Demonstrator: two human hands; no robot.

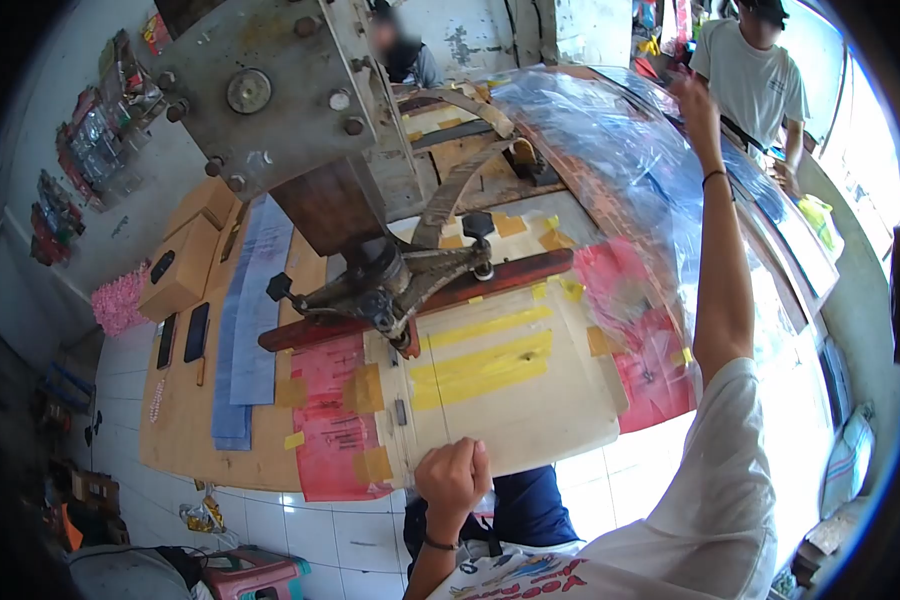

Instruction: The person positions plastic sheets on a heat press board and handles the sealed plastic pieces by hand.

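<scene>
My left hand (453, 475) is closed in a fist at the front edge of a cream board (510, 430); anything inside it is hidden. Yellow tape strips (490, 370) cross this board, and pink sheets (335, 430) lie at its sides. Above it hangs a metal press head (375, 275) with black knobs and a long dark red bar (510, 280). My right arm stretches far forward on the right. Its hand (695, 98) is raised beside the clear plastic sheets (610, 135), with fingers curled; what they hold, if anything, is too small to tell.
Blue strips (255, 330), two phones (197, 332) and a cardboard box (185, 265) lie on the table's left side. A person in a white shirt (755, 80) stands at the back right; another (405, 55) is behind the press. A red stool (255, 575) is below.
</scene>
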